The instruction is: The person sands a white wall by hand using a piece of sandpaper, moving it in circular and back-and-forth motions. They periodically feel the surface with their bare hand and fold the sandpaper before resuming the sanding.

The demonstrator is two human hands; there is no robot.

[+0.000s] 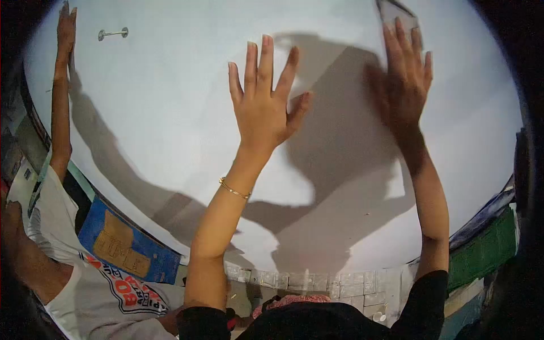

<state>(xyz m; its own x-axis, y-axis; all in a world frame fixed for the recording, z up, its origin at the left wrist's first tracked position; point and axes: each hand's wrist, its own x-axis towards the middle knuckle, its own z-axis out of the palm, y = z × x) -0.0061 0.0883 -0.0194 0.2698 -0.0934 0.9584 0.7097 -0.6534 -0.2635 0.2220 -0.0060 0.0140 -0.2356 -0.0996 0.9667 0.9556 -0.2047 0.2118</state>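
Observation:
A large white panel (170,102) fills most of the head view, with the shadows of arms and a head across it. Fingers spread wide and palm toward the panel, my left hand (262,105) is raised near its middle; a thin gold bracelet (233,190) circles that wrist. My right hand (407,79) is up at the upper right, fingers stretched out and slightly smeared. Its fingertips overlap a dark-edged, loop-like shape (399,8) at the panel's top edge. Neither hand has anything in its grasp.
At the left a person in a white printed shirt (113,289) holds one hand (66,34) up against the panel. A small metal handle (113,34) sits near the top left. Blue (164,266) and green (481,252) boards flank the panel; grey paving blocks (351,286) lie below.

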